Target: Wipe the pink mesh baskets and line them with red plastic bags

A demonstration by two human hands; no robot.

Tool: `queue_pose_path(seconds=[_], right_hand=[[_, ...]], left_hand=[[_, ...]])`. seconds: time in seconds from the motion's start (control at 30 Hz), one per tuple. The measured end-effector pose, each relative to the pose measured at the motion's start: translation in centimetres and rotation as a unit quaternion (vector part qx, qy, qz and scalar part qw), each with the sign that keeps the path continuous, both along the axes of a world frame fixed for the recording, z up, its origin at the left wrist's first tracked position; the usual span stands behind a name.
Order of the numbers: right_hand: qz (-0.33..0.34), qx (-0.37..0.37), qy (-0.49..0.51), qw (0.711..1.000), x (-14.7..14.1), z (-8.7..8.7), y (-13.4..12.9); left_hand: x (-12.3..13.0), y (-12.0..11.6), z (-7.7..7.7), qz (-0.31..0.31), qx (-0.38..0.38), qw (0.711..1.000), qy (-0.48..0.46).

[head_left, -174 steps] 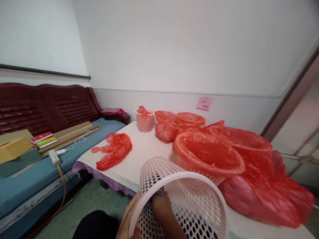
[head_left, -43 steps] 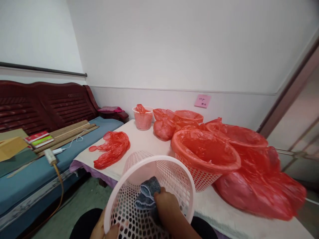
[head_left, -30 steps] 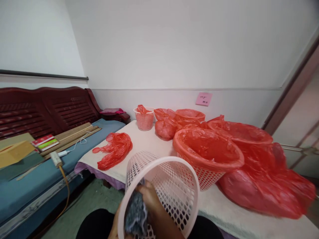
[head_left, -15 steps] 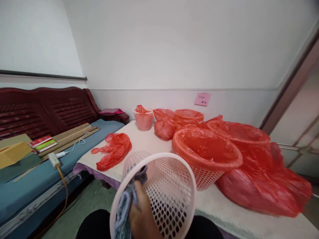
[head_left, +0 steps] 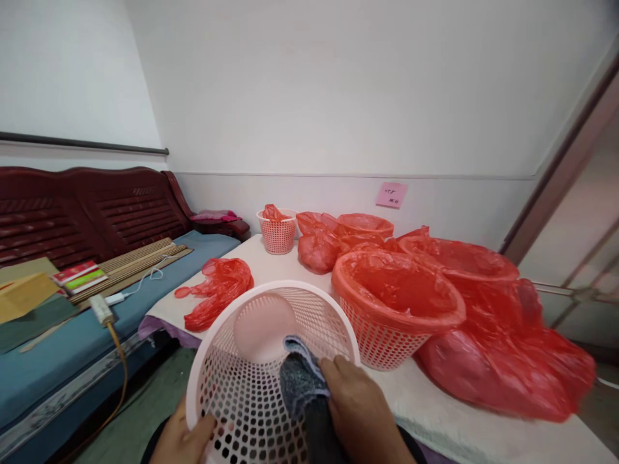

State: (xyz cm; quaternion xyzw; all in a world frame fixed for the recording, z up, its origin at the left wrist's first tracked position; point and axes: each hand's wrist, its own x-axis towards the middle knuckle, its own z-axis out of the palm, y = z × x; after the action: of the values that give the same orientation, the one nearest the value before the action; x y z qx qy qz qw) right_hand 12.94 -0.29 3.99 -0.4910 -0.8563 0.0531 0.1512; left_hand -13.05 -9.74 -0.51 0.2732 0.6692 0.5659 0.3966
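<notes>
A pale pink perforated plastic basket (head_left: 271, 312) is tilted in front of me, its mouth facing me. On its lower left rim my left hand (head_left: 186, 435) is closed, the thumb over the edge. My right hand (head_left: 355, 403) grips a grey-blue cloth (head_left: 302, 377) at the basket's right side, with the cloth reaching into the opening. Just beyond, a basket lined with a red plastic bag (head_left: 399, 303) stands on the table. A crumpled red plastic bag (head_left: 222, 293) lies at the table's left.
A small basket (head_left: 278, 235) with red plastic stands at the back of the covered table (head_left: 285, 267). More red-bagged baskets (head_left: 459, 254) fill the right. A wooden sofa (head_left: 87, 209) with a blue cushion (head_left: 213, 248), power strip (head_left: 101, 310) and cable is at left.
The basket has turned and shifted left, showing more of its inside. The hand with the cloth has moved from its left side to its right. My left hand now shows on the rim.
</notes>
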Motion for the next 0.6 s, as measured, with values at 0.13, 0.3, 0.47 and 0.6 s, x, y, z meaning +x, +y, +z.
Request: queue_pose_path(seconds=[0.13,0.3,0.47,0.6], right_hand=[[0.017,0.096,0.084,0.992,2.3,3.0,0.9],[0.048,0.182,0.082,0.979,2.2,5.4,3.1],[0.067,0.091,0.028,0.993,1.2,5.5,5.0],[-0.008,0.069,0.075,0.995,2.0,3.9,6.1]], left_hand=[[-0.3,0.6,1.6,-0.009,0.037,0.997,0.063],[-0.2,0.9,2.6,-0.111,0.047,0.978,0.172],[-1.1,2.2,4.5,-0.174,0.061,0.957,0.225],[-1.5,2.3,4.8,-0.095,0.085,0.976,0.176]])
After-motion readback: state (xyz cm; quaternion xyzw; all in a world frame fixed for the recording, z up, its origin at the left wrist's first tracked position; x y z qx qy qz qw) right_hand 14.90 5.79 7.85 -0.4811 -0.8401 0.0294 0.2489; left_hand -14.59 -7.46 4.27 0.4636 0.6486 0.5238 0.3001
